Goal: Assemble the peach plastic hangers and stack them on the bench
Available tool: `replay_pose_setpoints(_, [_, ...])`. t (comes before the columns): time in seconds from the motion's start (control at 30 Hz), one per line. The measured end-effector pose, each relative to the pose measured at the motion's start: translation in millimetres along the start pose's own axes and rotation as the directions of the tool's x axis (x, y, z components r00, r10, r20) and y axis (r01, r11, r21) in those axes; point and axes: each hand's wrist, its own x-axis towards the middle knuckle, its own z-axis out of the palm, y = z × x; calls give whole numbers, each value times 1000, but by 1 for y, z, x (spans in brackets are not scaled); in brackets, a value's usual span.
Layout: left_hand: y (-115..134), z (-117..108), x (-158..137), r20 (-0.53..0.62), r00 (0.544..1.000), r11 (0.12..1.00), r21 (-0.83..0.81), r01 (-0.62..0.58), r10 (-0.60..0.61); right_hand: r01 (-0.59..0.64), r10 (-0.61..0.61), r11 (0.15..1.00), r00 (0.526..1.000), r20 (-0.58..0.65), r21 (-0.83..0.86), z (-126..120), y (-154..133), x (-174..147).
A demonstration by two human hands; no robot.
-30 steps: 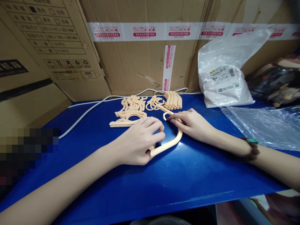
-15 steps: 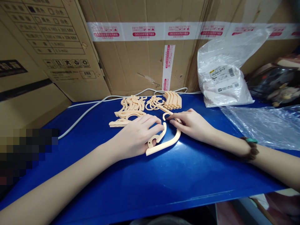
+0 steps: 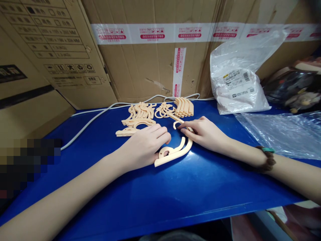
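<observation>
We see the hooked hanger piece (image 3: 177, 149) now lowered alongside the curved hanger bar (image 3: 184, 151) mid-surface (image 3: 165, 194), so the pair lie together. Our right hand (image 3: 204, 132) has its grip pinching the bar; whether our left hand (image 3: 147, 144) pinches, we cannot tell.

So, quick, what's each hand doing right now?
Left hand: fingers curled beside a small, cream, ring-ended plastic piece; whether it grips it cannot be told.
Right hand: closed, holding a long, bent, cream plastic piece.
</observation>
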Motion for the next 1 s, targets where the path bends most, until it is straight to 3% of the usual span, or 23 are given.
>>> replay_pose_setpoints(0.53, [4, 2, 0, 12, 998, 997, -31, -68, 68, 34, -33, 999, 998, -46, 23, 0, -2, -1])
replay_pose_setpoints(0.73, [1, 3, -1, 22, 1000, 999, -33, -20, 20, 75, -75, 997, 996, -50, -6, 1, -2, -2])
replay_pose_setpoints(1.0, [-2, 2, -2, 29, 998, 978, 199, -62, 58, 235, -234, 971, 972, 25, -35, 0, -2, -3])
